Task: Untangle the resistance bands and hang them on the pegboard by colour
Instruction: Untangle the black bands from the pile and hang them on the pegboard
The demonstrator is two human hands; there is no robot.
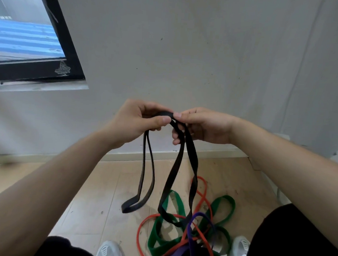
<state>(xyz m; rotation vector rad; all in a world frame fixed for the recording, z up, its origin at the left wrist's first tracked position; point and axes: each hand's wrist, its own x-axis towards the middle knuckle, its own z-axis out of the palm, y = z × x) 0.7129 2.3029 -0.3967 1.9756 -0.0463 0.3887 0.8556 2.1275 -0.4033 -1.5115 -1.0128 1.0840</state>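
1. Left hand (135,119): raised at chest height in front of the wall (187,60), with thumb and curled fingers pinching the top of the black rubber.
2. Right hand (203,125): level with the left, thumb tips almost touching. Its thumb and forefinger pinch the same black top, and the lower fingers curl behind a strand.
3. Narrow black band (129,205): hangs from the left hand as a long slim loop. Its bottom turns sideways, close above the wooden floor (102,193) and apart from the pile.
4. Wide black band (192,154): hangs from the right hand in two flat strands. The lower end drops into the pile and crosses the coloured bands there. I cannot tell whether the two black loops are separate where the fingers cover them.
5. Green band (226,199): broad, lying on the floor in several loops between the feet.
6. Red band (139,230): thin, threading over and under the green.
7. Purple band (199,214): one thin arch stands up in the middle of the pile, with wider purple at the lower edge.
8. White shoes, left (109,251) and right (239,249): one on either side of the pile.
9. Black-framed window (66,50): upper left of the wall.
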